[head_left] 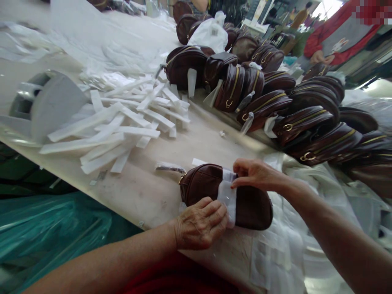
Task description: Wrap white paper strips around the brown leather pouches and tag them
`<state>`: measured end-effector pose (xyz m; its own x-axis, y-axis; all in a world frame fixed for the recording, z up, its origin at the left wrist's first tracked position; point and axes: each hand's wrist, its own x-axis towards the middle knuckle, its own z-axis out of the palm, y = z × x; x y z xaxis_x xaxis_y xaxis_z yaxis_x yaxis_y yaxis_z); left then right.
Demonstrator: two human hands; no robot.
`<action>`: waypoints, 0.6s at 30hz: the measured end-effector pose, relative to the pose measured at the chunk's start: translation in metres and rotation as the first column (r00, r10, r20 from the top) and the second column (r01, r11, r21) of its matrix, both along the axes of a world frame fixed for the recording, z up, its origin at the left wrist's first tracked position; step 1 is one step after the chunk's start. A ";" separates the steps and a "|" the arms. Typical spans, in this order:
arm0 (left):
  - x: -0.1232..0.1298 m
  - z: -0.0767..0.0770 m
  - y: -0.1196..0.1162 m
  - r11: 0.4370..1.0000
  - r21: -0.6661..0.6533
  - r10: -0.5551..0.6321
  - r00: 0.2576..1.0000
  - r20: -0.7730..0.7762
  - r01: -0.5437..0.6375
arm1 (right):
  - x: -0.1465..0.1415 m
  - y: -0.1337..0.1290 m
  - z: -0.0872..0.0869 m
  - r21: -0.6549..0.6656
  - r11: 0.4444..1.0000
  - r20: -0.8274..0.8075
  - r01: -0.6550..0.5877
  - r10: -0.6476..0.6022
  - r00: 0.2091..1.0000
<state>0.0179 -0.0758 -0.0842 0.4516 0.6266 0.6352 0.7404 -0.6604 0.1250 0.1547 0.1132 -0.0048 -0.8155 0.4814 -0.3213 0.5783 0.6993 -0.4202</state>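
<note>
A dark brown leather pouch (pixel 254 208) lies on the table in front of me, with a white wrapping strip (pixel 227 198) across its middle. My left hand (pixel 203 222) is closed at the near edge, its bent fingers pressed together on the lower part of the strip. At the far side, my right hand (pixel 252 173) pinches the strip's upper end between thumb and fingers. A plastic-covered zip pull (pixel 170 167) sticks out from the pouch's left end. The undersides of the pouch and of the left fingers are hidden.
Loose white strips (pixel 122 132) are heaped to the left, beside a grey tape dispenser-like object (pixel 55 106). Brown bags (pixel 277 104) with gold zips fill the back right. Clear plastic sheeting lies at the right. A person in red sleeves (pixel 324 41) stands across the table.
</note>
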 end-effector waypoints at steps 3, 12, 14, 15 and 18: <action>0.000 0.000 0.000 1.000 0.008 -0.011 1.000 0.002 0.011 | 0.020 -0.024 0.000 0.213 0.975 -0.356 0.062 0.019 0.934; 0.001 0.001 0.000 0.998 0.048 0.030 0.999 0.018 -0.031 | 0.048 -0.106 -0.037 0.449 0.893 -0.446 -0.040 0.263 0.856; 0.002 0.001 0.000 0.998 0.048 0.030 0.998 0.050 -0.033 | 0.050 -0.105 -0.038 0.449 0.890 -0.417 -0.078 0.286 0.863; 0.002 0.000 -0.001 0.998 0.046 0.031 0.997 0.065 -0.033 | 0.051 -0.104 -0.037 0.454 0.886 -0.404 -0.097 0.302 0.864; 0.003 -0.001 -0.001 0.998 0.033 0.041 0.995 0.093 -0.045 | 0.054 -0.102 -0.031 0.476 0.867 -0.368 -0.146 0.347 0.863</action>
<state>0.0208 -0.0772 -0.0856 0.3632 0.6210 0.6946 0.7546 -0.6333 0.1717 0.2082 0.0110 -0.0363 -0.9292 0.2494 0.2728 0.1936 0.9571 -0.2157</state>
